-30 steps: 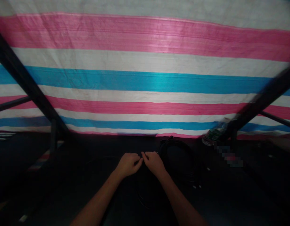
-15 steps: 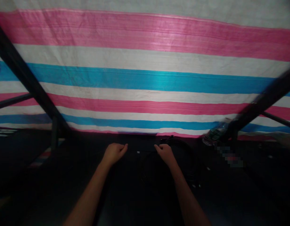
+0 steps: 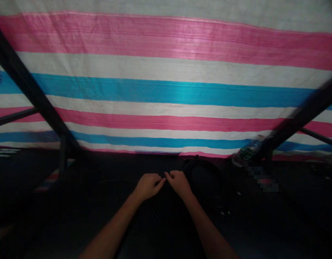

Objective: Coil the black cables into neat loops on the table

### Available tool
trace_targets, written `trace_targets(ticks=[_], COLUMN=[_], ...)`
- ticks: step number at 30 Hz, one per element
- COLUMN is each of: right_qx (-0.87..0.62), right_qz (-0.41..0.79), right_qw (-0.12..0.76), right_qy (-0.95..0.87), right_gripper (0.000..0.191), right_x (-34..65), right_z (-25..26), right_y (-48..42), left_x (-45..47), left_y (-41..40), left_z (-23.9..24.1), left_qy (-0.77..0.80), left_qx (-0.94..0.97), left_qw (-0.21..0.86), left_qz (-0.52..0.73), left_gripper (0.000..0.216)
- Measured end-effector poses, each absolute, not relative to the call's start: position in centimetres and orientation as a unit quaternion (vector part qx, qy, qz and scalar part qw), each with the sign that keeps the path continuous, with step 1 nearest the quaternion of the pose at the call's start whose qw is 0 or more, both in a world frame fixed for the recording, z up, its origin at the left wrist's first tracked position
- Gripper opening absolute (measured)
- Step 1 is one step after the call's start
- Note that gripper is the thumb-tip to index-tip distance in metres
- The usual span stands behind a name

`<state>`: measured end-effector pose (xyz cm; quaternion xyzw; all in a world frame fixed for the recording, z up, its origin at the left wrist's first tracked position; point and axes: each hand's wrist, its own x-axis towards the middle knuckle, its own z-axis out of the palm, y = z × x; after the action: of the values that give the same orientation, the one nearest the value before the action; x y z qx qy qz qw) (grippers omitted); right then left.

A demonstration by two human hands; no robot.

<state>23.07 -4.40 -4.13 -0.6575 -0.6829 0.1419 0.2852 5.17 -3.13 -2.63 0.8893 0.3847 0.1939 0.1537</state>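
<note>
My left hand (image 3: 149, 185) and my right hand (image 3: 178, 183) meet over a very dark work surface (image 3: 101, 216), their fingertips touching. Both hands are curled in a pinch. What they grip is hidden in the dark; it may be a thin black cable. A coil of black cable (image 3: 206, 181) lies just right of my right hand, and faint dark loops show below my hands.
A pink, white and blue striped tarp (image 3: 166, 90) hangs behind the surface. Dark slanted frame bars cross at the left (image 3: 33, 93) and the right (image 3: 298, 118). A clear plastic bottle (image 3: 246, 153) leans at the back right.
Half a second ago my hands were spread apart; they have come back together at the middle, fingertips touching as they did a second ago.
</note>
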Motion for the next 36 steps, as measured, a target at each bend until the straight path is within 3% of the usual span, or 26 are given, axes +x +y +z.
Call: trace_targets(ticks=[11, 25, 36], right_qx=[-0.626, -0.677, -0.657], right_qz=[0.229, 0.191, 0.202], right_qw=[0.311, 0.356, 0.313], right_qy=[-0.677, -0.615, -0.655], right_gripper=[0.049, 0.048, 0.046], right_x=[24.5, 28.8, 24.1], right_z=[-4.1, -4.8, -4.6], right_y=[-3.3, -2.4, -3.8], left_x=[3.8, -0.1, 5.7], left_y=[-1.8, 0.1, -3.4], left_z=[-2.0, -2.2, -2.6], left_qy=[0.412, 0.515, 0.373], left_qx=[0.878, 0.805, 0.896], left_qw=[0.123, 0.106, 0.118], left_qz=[0.211, 0.275, 0.209], left_gripper=[0.055, 0.054, 0.038])
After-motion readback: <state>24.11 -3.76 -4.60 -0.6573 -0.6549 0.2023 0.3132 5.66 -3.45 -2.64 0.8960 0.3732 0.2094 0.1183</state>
